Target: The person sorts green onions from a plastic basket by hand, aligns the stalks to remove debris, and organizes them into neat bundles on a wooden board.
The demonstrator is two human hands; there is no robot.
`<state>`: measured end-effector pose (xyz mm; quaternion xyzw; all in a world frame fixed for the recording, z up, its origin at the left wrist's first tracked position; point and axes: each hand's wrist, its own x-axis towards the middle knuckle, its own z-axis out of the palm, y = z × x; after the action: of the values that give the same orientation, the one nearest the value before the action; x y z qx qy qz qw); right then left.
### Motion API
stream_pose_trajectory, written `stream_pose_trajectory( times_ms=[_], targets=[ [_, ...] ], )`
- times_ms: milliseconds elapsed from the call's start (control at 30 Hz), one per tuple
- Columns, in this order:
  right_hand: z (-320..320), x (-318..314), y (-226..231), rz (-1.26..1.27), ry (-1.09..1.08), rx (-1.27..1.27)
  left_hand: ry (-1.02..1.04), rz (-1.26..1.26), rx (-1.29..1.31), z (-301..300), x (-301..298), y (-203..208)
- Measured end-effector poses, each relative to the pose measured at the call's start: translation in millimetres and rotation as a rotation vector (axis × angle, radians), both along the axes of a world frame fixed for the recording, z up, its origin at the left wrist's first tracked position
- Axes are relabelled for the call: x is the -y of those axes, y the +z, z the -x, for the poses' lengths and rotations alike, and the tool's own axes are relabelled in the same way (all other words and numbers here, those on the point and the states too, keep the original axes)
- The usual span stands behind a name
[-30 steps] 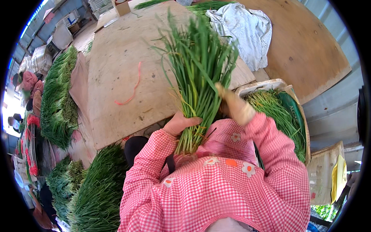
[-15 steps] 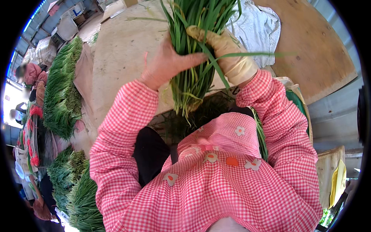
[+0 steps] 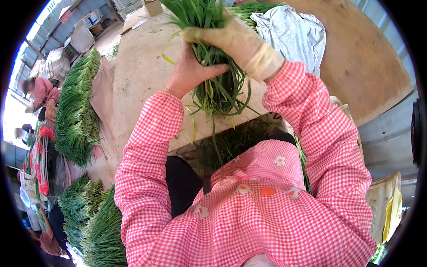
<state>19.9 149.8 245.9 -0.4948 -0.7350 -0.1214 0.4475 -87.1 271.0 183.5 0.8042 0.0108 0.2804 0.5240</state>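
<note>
A thick bunch of green garlic chives (image 3: 218,91) is upright between my hands, its leaves at the top and its stem ends hanging near the table's front edge. My bare left hand (image 3: 192,71) grips it from the left, thumb across the front. Higher up, my right hand (image 3: 222,42), in a pale yellow rubber glove, is wrapped across the leaves and slightly blurred. Several loose and yellowed blades bend out from the bunch's lower part.
The bunch is over a pale wooden table (image 3: 142,80). A white patterned cloth (image 3: 293,35) lies at the back right, beside more chives (image 3: 251,11). Long heaps of chives (image 3: 78,107) line the left. Fallen green blades (image 3: 235,138) lie below the table edge. Another person (image 3: 42,93) sits at far left.
My gloved right hand has moved left and closed across the front of the bunch. Loose blades now droop around the lower stems. More chives show beside the white cloth.
</note>
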Motion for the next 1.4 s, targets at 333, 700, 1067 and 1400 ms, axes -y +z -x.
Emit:
stream_pose_trajectory(
  times_ms=[333, 700, 1067, 1400],
  targets=[
    [54, -17, 25, 0.109, -0.173, -0.733, 0.439, -0.468, 0.18, -31, -7, -11],
    [59, 82, -133, 1.056, -0.511, -0.21, 0.293, 0.73, 0.505, 57, 15, 9],
    [40, 121, -128, 1.048, -0.73, -0.043, 0.464, 0.851, 0.72, 141, -17, 15],
    [-115, 233, -221, 0.673, -1.233, -0.553, 0.49, 1.097, 0.722, 153, -33, -2]
  ],
)
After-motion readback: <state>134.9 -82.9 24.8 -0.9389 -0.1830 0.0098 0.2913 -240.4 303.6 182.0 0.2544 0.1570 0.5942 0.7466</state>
